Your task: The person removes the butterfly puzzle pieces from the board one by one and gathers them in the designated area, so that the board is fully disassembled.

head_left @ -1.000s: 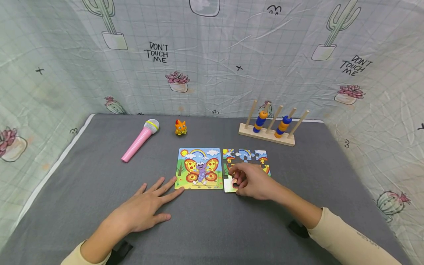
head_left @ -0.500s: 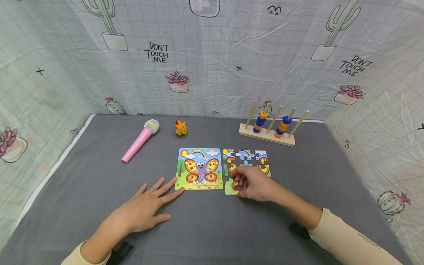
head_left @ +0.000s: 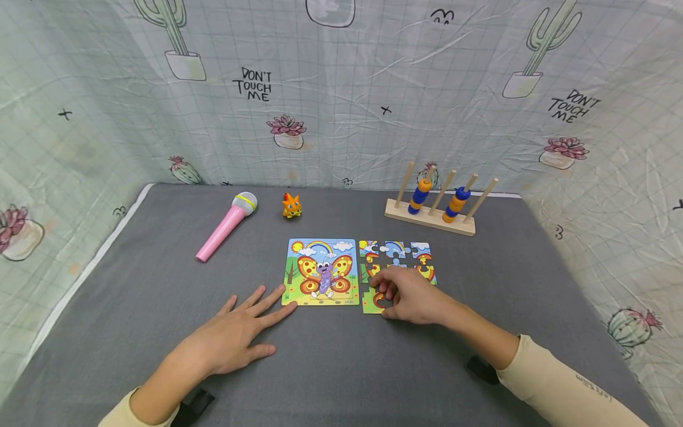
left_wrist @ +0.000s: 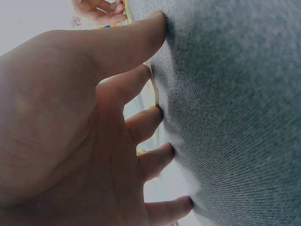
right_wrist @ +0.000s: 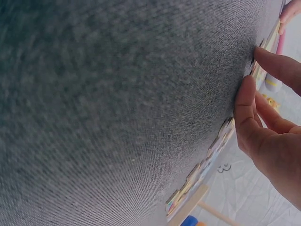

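Note:
In the head view, a square puzzle board [head_left: 321,272] with a printed butterfly lies mid-table. My left hand [head_left: 229,334] rests palm down with its fingers spread, two fingertips at the board's lower left edge. To the right of the board, loose jigsaw pieces lie in spaced rows, including a rainbow piece [head_left: 395,248] and a cloud piece [head_left: 420,249]. With curled fingers and thumb, my right hand [head_left: 413,295] pinches the nearest left puzzle piece [head_left: 371,301], green with part of an orange wing, low at the table. That hand covers some pieces behind it.
A pink toy microphone [head_left: 221,231] lies at the back left, with a small orange toy figure [head_left: 291,206] beside it. At the back right stands a wooden peg stand [head_left: 429,217] with blue and orange beads. A printed cloth [head_left: 341,107] hangs behind the table.
The puzzle piece in my right hand was tilted and glaring white a second ago; now it lies flat with its picture showing. The right hand dropped slightly nearer. My left hand has stayed put.

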Demonstrator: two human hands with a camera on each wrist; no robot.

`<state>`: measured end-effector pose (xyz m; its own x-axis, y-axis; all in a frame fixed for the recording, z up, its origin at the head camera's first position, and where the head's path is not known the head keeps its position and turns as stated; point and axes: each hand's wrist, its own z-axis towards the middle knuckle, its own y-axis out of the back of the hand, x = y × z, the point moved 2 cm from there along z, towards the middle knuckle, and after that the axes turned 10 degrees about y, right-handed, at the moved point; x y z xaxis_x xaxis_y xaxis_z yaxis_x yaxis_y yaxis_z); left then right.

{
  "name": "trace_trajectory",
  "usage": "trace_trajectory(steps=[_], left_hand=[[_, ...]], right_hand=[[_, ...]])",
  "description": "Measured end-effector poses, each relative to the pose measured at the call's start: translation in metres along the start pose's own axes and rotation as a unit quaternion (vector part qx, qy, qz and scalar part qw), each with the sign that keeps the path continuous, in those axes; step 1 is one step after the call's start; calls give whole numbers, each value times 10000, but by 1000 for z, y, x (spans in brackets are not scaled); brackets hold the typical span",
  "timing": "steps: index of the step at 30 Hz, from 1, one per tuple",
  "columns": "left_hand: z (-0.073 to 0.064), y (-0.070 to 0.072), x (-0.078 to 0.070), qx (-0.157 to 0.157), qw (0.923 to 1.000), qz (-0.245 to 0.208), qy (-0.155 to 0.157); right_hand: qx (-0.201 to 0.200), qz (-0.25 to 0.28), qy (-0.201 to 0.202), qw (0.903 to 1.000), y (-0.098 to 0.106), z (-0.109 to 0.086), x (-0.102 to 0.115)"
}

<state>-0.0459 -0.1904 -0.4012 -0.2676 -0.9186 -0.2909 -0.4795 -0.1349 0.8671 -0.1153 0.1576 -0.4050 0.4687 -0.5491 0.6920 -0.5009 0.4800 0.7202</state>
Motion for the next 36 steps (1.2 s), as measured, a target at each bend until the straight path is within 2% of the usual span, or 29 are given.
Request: trace_trajectory(steps=[18, 22, 28, 36], left_hand=[[0, -1, 1, -92, 9999, 60, -57], [0, -1, 0, -114, 9999, 62, -63], [-1, 0, 0, -156, 9998, 77, -54], [-2, 0, -1, -225, 9997, 80, -65]], right_hand=[[87, -154, 74, 9998, 4, 1, 3], [27, -371, 211, 9991, 5, 3, 6], [-81, -528, 363, 9979, 6, 13, 16], [27, -644, 593, 9962, 1, 36, 31]])
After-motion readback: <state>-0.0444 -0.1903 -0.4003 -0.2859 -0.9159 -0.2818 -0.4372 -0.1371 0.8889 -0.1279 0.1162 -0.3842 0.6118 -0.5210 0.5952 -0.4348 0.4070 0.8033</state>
